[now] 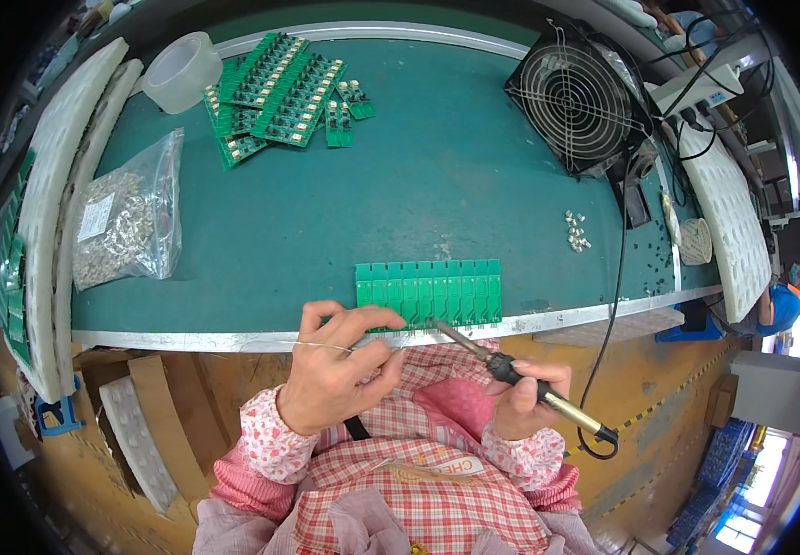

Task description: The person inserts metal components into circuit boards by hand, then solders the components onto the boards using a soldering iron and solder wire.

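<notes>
Green circuit board (pixel 430 287) lies at the bench's (pixel 400 185) front edge as your left hand (pixel 344 368) pinches wire (pixel 275 342) between fingers and your right hand (pixel 518 407) grips a soldering iron (pixel 502 368); brief, steady contact should serve best. A fan (pixel 574 102) stands at the bench's far right.

On worktop (pixel 418 176): rectangular circuit-board panel (pixel 430 282) at front edge, zip-seal plastic bag (pixel 132 217) left, stacked rectangular circuit boards (pixel 296 102) back left, square metal-grilled fan (pixel 571 104) back right

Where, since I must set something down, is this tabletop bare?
Bare: mid tabletop, between stacked boards and fan, beyond the green panel. Crowded: left edge, with parts bag and tape roll; near edge, around the panel.
</notes>
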`<state>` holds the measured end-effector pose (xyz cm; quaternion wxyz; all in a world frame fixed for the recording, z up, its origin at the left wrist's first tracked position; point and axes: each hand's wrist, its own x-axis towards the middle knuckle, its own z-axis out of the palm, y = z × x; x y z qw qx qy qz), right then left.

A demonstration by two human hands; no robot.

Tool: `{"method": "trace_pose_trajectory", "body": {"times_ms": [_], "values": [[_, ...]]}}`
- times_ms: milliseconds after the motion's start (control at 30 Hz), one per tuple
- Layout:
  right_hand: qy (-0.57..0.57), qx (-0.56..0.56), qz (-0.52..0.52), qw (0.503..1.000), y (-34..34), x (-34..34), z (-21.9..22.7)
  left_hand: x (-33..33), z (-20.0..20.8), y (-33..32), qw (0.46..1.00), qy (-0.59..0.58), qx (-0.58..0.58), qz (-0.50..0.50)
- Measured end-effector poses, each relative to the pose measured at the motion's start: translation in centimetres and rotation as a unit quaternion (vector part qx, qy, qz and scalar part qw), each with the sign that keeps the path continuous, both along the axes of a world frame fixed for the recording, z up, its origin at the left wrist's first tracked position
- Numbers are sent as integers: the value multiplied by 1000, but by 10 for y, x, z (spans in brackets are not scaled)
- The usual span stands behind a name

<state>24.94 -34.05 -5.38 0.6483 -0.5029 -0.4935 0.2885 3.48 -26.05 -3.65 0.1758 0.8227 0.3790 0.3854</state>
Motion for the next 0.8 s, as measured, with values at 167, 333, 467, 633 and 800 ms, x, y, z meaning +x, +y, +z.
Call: {"method": "trace_pose_trajectory", "body": {"times_ms": [167, 333, 467, 633, 800], "values": [[6, 9, 14, 1000, 0, 4, 2, -6, 1, 1, 1000, -16, -1, -15], [32, -4, 42, 999, 0, -2, 1, -13, -1, 1, 1000, -7, -10, -5], [7, -15, 47, 999, 2, -7, 1, -12, -3, 2, 1000, -16, -9, -2], [8, -6, 38, 999, 7, -10, -3, -11, -3, 3, 1000, -10, -10, -4], [24, -16, 57, 998, 7, -9, -4, -9, -3, 2, 1000, 7, -8, 4]]}}
